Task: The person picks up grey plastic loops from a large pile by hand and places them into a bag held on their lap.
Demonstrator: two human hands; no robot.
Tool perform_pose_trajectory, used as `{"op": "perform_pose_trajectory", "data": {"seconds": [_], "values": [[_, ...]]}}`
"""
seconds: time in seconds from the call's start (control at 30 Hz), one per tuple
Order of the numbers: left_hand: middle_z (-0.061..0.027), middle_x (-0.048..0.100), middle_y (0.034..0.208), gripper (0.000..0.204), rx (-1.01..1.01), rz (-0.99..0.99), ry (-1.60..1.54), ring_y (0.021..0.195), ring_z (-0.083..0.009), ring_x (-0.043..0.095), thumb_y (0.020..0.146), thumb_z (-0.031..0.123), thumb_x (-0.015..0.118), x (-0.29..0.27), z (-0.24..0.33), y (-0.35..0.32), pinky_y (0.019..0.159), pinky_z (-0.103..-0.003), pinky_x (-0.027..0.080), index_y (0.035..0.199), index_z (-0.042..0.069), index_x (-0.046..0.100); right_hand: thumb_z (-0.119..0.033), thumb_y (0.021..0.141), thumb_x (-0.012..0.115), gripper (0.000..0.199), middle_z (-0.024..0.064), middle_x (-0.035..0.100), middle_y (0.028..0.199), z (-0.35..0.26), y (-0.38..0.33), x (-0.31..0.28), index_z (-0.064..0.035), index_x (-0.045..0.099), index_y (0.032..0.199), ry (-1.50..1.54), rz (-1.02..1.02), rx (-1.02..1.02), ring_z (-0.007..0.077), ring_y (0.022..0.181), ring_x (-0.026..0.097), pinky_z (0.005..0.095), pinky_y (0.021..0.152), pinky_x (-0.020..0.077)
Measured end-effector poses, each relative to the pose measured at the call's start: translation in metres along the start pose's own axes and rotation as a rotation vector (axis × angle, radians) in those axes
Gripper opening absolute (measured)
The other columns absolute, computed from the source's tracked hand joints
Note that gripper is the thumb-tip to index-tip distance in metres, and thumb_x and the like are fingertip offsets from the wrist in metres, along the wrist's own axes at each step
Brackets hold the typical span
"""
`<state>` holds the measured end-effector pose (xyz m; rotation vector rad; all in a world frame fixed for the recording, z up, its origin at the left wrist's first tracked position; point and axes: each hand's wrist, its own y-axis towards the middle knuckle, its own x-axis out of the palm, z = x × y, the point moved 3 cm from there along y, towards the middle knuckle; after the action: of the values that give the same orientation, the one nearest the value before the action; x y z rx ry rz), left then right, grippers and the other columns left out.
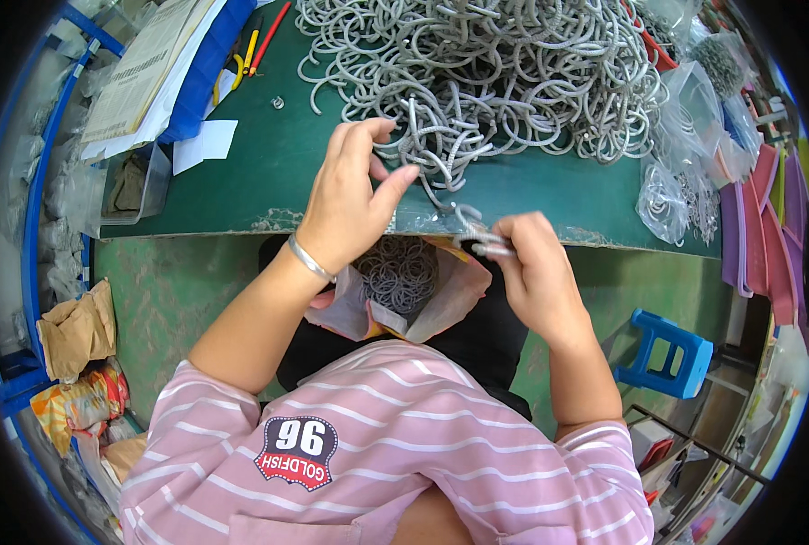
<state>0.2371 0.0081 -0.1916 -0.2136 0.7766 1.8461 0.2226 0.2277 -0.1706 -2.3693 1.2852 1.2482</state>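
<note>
A large heap of grey, C-shaped ribbed rings [513,82] covers the far middle of the green table [268,182]. My left hand [355,186] is at the heap's near left edge, thumb and fingers apart, fingertips by the nearest rings. My right hand [539,272] is closed on a few grey rings [479,238] just past the table's front edge; it is slightly blurred. Below, between my legs, a sack with a pale inside [459,311] stands with its mouth spread. Many grey rings [398,277] lie inside it.
Yellow-handled pliers [238,68], a red pen [270,38] and a small metal nut [277,103] lie at the far left. Papers in a blue holder [150,77] and a clear bin [141,186] stand beside them. Plastic bags [663,204] lie right; a blue stool [665,354] stands on the floor.
</note>
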Motion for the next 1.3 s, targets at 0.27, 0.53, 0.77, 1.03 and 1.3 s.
{"op": "perform_pose_trajectory", "data": {"seconds": [0.27,0.53,0.77,1.03,1.3], "values": [[-0.0062,0.055,0.082,0.023,-0.064,-0.146,-0.083,0.068,-0.0130,0.052,0.087,0.021,0.067,0.013,-0.008,0.024,0.062,-0.026,0.044,0.089,-0.001,0.062,0.006,0.078,0.060,0.022,0.0160,0.061,0.093,-0.014,-0.016,0.046,0.0002,0.058,0.099,0.108,-0.188,-0.058,0.0354,0.083,0.060,0.0375,0.076,0.0498],[-0.0067,0.055,0.077,0.009,0.022,-0.083,-0.060,0.057,-0.0119,0.054,0.084,0.003,0.066,0.015,-0.004,0.021,0.052,-0.025,0.044,0.085,-0.003,0.060,-0.015,0.081,0.075,0.023,0.0115,0.061,0.076,0.011,0.049,0.033,0.0039,0.062,0.088,0.407,0.194,0.386,0.0163,0.066,0.059,0.0291,0.061,0.0480],[-0.0002,0.057,0.085,0.011,-0.434,-0.268,-0.569,0.066,-0.0074,0.060,0.089,0.003,0.064,0.018,-0.022,0.023,0.058,-0.020,0.050,0.097,-0.003,0.060,-0.011,0.076,0.077,0.020,0.0116,0.058,0.080,0.005,0.044,0.051,-0.0006,0.060,0.079,0.148,0.406,0.100,0.0277,0.071,0.057,0.0341,0.064,0.0470],[-0.0005,0.055,0.078,0.015,-0.161,-0.132,-0.257,0.066,-0.0065,0.054,0.086,0.011,0.069,0.015,-0.008,0.039,0.057,-0.021,0.046,0.086,-0.003,0.064,-0.004,0.079,0.069,0.009,0.0079,0.059,0.078,-0.002,0.066,0.009,-0.0024,0.062,0.084,0.014,0.660,-0.259,0.0257,0.072,0.055,0.0345,0.069,0.0423],[-0.0086,0.058,0.068,0.015,-0.217,0.086,-0.120,0.056,-0.0178,0.055,0.074,0.012,0.069,0.014,-0.007,0.040,0.056,-0.030,0.047,0.070,0.000,0.061,-0.014,0.066,0.074,0.019,0.0053,0.057,0.086,-0.013,0.113,0.005,-0.0079,0.064,0.081,-0.401,0.209,-0.367,0.0265,0.086,0.055,0.0409,0.070,0.0423]]}}
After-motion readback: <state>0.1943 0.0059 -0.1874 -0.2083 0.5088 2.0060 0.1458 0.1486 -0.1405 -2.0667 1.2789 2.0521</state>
